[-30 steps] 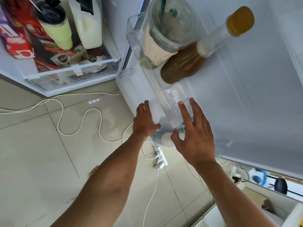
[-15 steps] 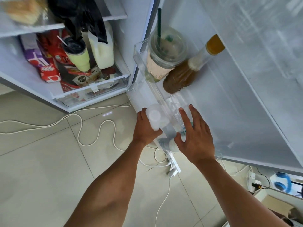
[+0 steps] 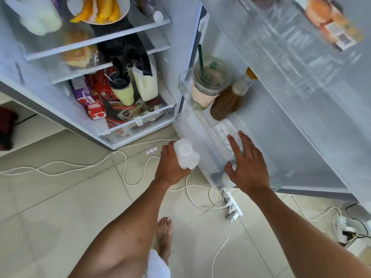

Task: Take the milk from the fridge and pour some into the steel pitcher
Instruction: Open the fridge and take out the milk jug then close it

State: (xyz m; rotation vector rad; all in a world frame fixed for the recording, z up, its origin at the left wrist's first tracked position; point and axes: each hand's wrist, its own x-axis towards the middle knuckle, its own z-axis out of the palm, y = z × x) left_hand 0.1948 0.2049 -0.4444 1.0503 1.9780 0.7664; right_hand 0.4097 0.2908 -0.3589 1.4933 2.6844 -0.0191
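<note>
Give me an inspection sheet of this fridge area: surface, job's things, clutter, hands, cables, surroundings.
Surface: tiled floor; no counter seen.
Job's things: white milk bottle held beside the fridge door; steel pitcher not seen.
Clutter: iced coffee cup and brown bottle in the door shelf; milk jug and tumbler inside the fridge.
Hands: left hand grips the milk bottle; right hand open, fingers spread at the door.
Cables: white cables and a power strip on the floor.
Surroundings: bare foot on the floor.

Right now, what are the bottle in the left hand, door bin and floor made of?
Milk bottle: looks translucent white plastic, matte, walls glow dully. Door bin: clear glossy plastic, cup visible through it. Floor: probably glazed tile, grout lines, sheen.
</note>
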